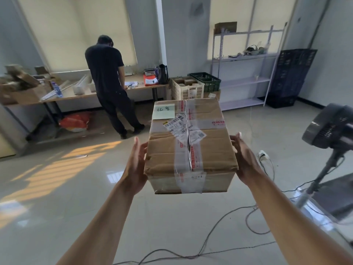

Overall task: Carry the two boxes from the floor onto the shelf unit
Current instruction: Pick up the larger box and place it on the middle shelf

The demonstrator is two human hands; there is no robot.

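Holding box [191,150] off floor, left hand [136,165] and right hand [245,159] clamping opposite sides, fingers extended. Long axis pointing away toward shelf [246,81], taped seam running lengthwise, top facing up.

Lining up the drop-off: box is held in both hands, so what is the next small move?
Probably step forward and right toward the shelf unit. The box is clamped between left hand and right hand, off the floor; mind the cable.

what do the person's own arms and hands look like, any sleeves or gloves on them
Both forearms are bare as far as the view shows, with no sleeve in sight. The left hand and right hand wear no gloves. No watch, ring or wristband shows on either one.
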